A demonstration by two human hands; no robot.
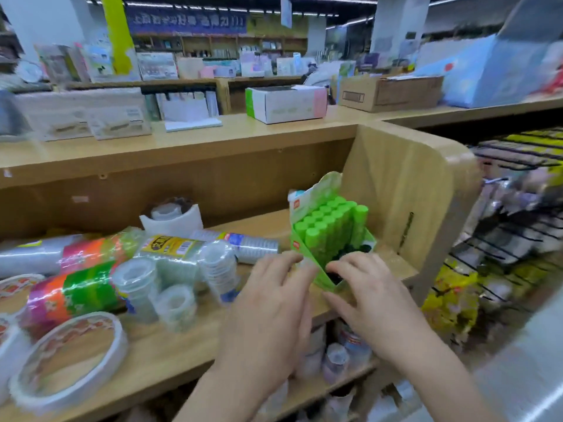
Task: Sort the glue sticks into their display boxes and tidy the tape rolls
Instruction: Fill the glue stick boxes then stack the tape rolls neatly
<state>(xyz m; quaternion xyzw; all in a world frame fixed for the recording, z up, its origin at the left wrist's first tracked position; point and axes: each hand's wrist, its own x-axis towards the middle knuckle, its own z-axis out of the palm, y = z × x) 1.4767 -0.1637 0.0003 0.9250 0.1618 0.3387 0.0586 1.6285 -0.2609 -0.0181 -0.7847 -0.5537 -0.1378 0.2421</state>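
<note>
1. Glue sticks with green caps stand packed in the far part of their green display box. It sits at the right end of the wooden shelf, beside the side panel. Its near part shows dark gaps.
2. My right hand pinches the box's near corner, fingers over the rim and thumb beneath. My left hand lays fairly straight fingers against the near left wall, gripping nothing.
3. I judge this to be the sorting step: I'm squaring the box.
4. Next, seat it flat and straight without toppling the sticks. The tape rolls jumbled to the left are not yet tidied.
</note>
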